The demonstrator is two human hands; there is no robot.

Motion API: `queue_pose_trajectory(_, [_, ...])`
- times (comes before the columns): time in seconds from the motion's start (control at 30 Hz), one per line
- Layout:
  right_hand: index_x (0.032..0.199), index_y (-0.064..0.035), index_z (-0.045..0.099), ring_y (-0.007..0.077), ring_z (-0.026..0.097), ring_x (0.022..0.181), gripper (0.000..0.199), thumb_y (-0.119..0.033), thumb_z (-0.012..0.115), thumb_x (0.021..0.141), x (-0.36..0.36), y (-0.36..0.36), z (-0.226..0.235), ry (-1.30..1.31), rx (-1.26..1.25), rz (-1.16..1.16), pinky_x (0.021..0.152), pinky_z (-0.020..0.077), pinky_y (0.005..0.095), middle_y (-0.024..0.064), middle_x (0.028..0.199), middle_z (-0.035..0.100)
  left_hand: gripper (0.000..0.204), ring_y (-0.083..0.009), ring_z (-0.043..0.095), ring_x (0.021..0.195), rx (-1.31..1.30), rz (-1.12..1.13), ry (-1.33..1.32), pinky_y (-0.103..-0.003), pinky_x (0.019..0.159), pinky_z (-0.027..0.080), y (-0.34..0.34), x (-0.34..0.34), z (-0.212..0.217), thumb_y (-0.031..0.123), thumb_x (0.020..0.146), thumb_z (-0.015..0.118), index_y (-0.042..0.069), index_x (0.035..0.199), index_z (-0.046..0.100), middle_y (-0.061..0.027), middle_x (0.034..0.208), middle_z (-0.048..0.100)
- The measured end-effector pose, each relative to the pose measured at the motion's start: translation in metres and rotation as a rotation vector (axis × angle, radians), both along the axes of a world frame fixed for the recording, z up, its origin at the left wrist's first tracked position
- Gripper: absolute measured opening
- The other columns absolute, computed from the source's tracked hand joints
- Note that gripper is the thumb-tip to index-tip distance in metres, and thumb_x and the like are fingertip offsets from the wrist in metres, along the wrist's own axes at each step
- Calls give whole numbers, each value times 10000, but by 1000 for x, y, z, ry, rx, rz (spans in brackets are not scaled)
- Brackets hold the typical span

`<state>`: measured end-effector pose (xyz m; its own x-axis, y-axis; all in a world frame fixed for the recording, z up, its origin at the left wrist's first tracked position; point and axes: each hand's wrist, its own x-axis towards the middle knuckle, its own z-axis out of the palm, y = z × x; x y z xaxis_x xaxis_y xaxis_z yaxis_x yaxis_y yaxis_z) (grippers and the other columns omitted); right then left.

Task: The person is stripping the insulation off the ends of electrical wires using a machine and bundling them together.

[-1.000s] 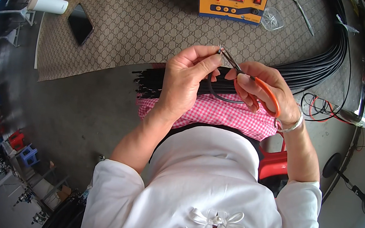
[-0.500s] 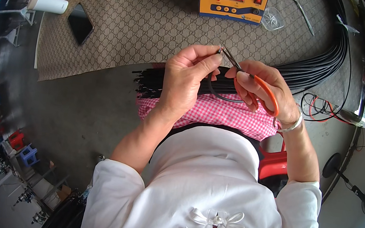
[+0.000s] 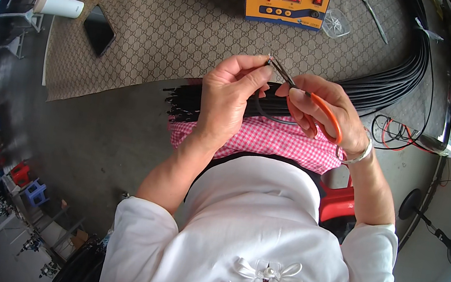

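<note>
My left hand (image 3: 228,91) pinches the end of a black cable (image 3: 261,104) between thumb and forefinger. The cable curves down from the fingertips and runs behind my right hand (image 3: 325,106). That hand is closed round the orange handles of a pair of scissors (image 3: 328,117). Their dark blades point up and left and meet the cable end at my left fingertips; whether they are closed on it is too small to tell. Beneath both hands a thick bundle of black cables (image 3: 383,92) lies across my lap, its cut ends to the left, over a pink checked cloth (image 3: 273,139).
On the patterned table cover (image 3: 166,31) stand a yellow-and-blue device (image 3: 286,0) with a red display, a clear plastic dish (image 3: 336,24) and a spoon (image 3: 371,13). A phone (image 3: 99,30) and a white cup (image 3: 59,5) are at left. Loose cables (image 3: 394,134) lie at right.
Both hands have shifted very slightly left with the cable end and scissors. The scissor blades look a little closer together; the grips are unchanged.
</note>
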<state>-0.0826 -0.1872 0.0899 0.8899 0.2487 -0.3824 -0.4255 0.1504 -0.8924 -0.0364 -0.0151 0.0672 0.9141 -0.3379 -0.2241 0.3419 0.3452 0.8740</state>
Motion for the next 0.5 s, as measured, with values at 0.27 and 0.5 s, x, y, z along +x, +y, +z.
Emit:
queue_pose_trajectory(0.27, [861, 11, 579, 64, 446, 414, 341, -324, 518, 879, 2, -5, 3, 62, 85, 24, 358, 358, 194, 16, 568, 485, 149, -66, 525, 670, 234, -64, -152, -204, 617, 433, 4, 6, 0, -8, 787, 621, -12, 935, 606, -34, 806, 611])
queue_pose_trajectory(0.5, [833, 18, 566, 73, 444, 390, 364, -337, 503, 883, 2, -5, -4, 37, -79, 77, 352, 359, 196, 27, 533, 480, 141, -41, 534, 624, 372, -103, -261, -186, 554, 449, 6, 10, -9, 42, 799, 628, 11, 936, 616, -2, 718, 607])
